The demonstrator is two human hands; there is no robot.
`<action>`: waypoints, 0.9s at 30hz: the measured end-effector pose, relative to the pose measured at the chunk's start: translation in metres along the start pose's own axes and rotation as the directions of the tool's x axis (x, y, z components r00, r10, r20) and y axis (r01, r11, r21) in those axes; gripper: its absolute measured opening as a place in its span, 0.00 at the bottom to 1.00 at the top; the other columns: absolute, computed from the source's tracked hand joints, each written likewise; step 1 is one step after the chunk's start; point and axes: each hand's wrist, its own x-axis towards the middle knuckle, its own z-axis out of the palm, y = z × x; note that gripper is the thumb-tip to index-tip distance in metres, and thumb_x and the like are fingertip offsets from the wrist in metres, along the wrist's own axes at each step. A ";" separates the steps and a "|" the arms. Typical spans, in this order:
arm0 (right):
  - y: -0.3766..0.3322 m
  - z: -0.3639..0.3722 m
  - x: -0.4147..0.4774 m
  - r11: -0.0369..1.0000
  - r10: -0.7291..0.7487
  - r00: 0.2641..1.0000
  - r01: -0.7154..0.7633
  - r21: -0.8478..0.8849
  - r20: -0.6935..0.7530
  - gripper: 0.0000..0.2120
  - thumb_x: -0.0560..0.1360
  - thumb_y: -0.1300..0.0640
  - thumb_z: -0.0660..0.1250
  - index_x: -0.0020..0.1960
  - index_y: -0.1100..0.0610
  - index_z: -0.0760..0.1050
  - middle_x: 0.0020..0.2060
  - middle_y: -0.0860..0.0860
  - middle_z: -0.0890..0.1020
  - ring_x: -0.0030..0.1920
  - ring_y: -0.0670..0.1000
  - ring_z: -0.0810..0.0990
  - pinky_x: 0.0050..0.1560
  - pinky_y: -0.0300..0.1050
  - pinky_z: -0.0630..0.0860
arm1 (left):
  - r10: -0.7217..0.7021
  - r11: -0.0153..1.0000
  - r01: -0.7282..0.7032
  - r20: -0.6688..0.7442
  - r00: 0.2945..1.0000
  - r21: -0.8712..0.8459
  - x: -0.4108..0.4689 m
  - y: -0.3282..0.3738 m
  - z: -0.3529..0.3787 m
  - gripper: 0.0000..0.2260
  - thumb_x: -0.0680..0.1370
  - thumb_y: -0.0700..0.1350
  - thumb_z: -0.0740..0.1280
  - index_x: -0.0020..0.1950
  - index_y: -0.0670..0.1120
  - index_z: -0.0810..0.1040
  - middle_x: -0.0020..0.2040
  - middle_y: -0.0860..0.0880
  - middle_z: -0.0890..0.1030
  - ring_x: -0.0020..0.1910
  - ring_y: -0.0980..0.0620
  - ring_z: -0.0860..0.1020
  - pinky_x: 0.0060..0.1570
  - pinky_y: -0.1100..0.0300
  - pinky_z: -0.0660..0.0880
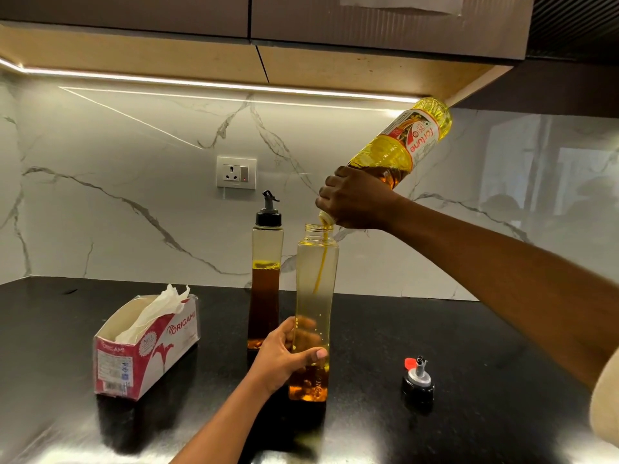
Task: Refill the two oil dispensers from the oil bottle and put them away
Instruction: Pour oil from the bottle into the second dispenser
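1. Currently the right hand [355, 199] is gripping the bottle [402, 145] round its neck, fingers curled, and is holding it tilted mouth-down above the open dispenser [316, 279].
2. A thin stream of oil [323, 259] is running from the bottle's mouth into the dispenser's neck; amber oil is filling only its bottom part.
3. The left hand [284, 356] is wrapping fingers and thumb round the lower part of the open dispenser, which is standing upright on the dark surface [469, 329].
4. The capped dispenser [266, 279] is standing just behind and left of it, roughly half full of darker oil.
5. A spout cap [418, 380] is lying on the surface to the right, well apart from both dispensers.
6. A tissue box [144, 349] is sitting on the left, a tissue [160, 306] sticking up out of it.
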 end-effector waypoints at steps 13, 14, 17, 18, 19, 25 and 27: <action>0.001 0.003 0.001 1.000 -0.017 0.999 0.016 -0.017 -0.038 0.07 0.72 0.53 0.66 0.41 0.57 0.78 0.36 0.52 0.82 0.36 0.54 0.80 0.42 0.45 0.75 | -0.004 1.000 0.004 0.004 1.000 0.015 0.000 0.000 0.000 0.40 0.51 0.70 0.76 0.58 0.54 0.75 0.49 0.53 0.84 0.52 0.56 0.82 0.51 0.64 0.76; 0.001 0.002 0.001 1.000 -0.016 0.999 0.016 -0.010 -0.044 0.07 0.71 0.53 0.67 0.41 0.57 0.78 0.35 0.52 0.81 0.36 0.54 0.80 0.41 0.45 0.75 | -0.005 1.000 0.005 0.007 1.000 0.013 0.000 0.000 0.000 0.40 0.51 0.70 0.77 0.58 0.54 0.75 0.48 0.53 0.84 0.52 0.56 0.82 0.51 0.63 0.76; 0.001 0.002 0.002 1.000 -0.019 0.999 0.018 -0.022 -0.041 0.07 0.71 0.53 0.67 0.41 0.57 0.77 0.35 0.52 0.81 0.36 0.53 0.80 0.41 0.45 0.75 | -0.007 1.000 0.007 0.012 1.000 0.002 -0.001 0.001 0.000 0.40 0.52 0.69 0.77 0.58 0.53 0.75 0.48 0.53 0.84 0.52 0.57 0.82 0.51 0.63 0.76; 0.001 0.003 0.002 1.000 -0.019 0.999 0.018 -0.022 -0.045 0.07 0.71 0.53 0.67 0.41 0.57 0.77 0.35 0.52 0.81 0.36 0.53 0.80 0.41 0.45 0.75 | -0.007 1.000 0.007 0.014 1.000 0.005 -0.001 0.001 0.000 0.39 0.52 0.69 0.77 0.58 0.53 0.75 0.48 0.53 0.84 0.52 0.57 0.82 0.50 0.64 0.76; 0.001 0.003 0.002 1.000 -0.018 0.999 0.017 -0.018 -0.052 0.07 0.71 0.53 0.68 0.41 0.58 0.77 0.35 0.52 0.81 0.35 0.54 0.80 0.41 0.45 0.75 | -0.008 1.000 0.008 0.016 1.000 0.007 -0.001 0.001 0.000 0.39 0.52 0.69 0.77 0.58 0.53 0.75 0.48 0.53 0.84 0.52 0.57 0.82 0.50 0.64 0.76; 0.001 0.003 0.002 1.000 -0.019 0.998 0.018 -0.012 -0.063 0.08 0.71 0.53 0.69 0.40 0.58 0.78 0.34 0.53 0.81 0.35 0.54 0.80 0.41 0.45 0.75 | -0.007 1.000 0.007 0.017 1.000 0.006 -0.001 0.001 0.000 0.39 0.53 0.69 0.77 0.58 0.53 0.75 0.49 0.52 0.84 0.52 0.57 0.82 0.49 0.65 0.75; 0.001 0.002 0.002 1.000 -0.020 0.998 0.019 -0.015 -0.066 0.07 0.70 0.53 0.68 0.40 0.58 0.78 0.34 0.53 0.81 0.35 0.54 0.80 0.41 0.45 0.75 | -0.004 1.000 0.004 0.014 1.000 -0.001 -0.001 0.001 0.000 0.39 0.53 0.68 0.77 0.58 0.53 0.75 0.49 0.52 0.84 0.52 0.56 0.82 0.49 0.64 0.75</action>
